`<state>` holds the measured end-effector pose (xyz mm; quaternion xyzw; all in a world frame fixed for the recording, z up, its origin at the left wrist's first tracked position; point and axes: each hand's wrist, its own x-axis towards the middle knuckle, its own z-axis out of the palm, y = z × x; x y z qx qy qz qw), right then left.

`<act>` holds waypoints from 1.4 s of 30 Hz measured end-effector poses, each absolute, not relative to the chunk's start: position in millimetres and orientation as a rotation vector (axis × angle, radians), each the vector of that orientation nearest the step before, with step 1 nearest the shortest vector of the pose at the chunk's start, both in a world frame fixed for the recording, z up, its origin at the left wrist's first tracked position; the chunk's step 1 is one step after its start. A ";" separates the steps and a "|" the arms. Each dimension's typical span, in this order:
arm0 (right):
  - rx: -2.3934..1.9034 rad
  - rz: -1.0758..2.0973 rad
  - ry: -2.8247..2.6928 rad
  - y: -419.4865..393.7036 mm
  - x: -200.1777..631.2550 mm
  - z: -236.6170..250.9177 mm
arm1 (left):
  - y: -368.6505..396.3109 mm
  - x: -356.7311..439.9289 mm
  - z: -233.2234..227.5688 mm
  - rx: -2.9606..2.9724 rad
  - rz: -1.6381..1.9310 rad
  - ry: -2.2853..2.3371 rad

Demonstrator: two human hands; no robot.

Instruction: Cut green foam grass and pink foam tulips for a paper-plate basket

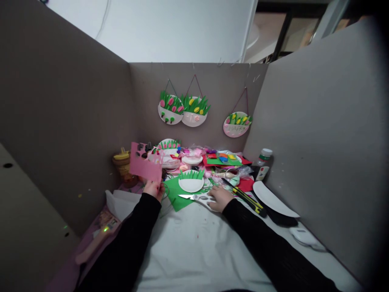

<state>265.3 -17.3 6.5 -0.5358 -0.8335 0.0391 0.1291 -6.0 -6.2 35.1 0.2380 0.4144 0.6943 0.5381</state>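
Left: your hand [154, 190] pinches the pink sheet [145, 171] (holes cut through it), raised left of the plate [191, 185] | Right: your fingers [213, 194] clamp the scissors [199, 197] by the handles, blades pointing left, just nearer you than the plate | Plate: green-fringed, on the green sheet [179, 201] | Cutter [249, 198]: beside your right hand [221, 198]
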 end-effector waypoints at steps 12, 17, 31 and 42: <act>-0.981 1.304 -1.336 -14.3 258.0 11.6 | -8.9 7.2 24.9 1.074 1.633 1.004; -0.746 1.380 -1.213 -23.0 252.8 11.1 | -23.2 17.2 31.4 1.293 1.457 0.980; -0.797 1.299 -1.178 -31.8 231.1 1.2 | -20.7 15.1 23.9 1.320 1.664 1.285; -0.883 1.792 -1.813 -48.5 237.0 -6.4 | -2.3 -13.0 31.1 0.862 2.003 1.272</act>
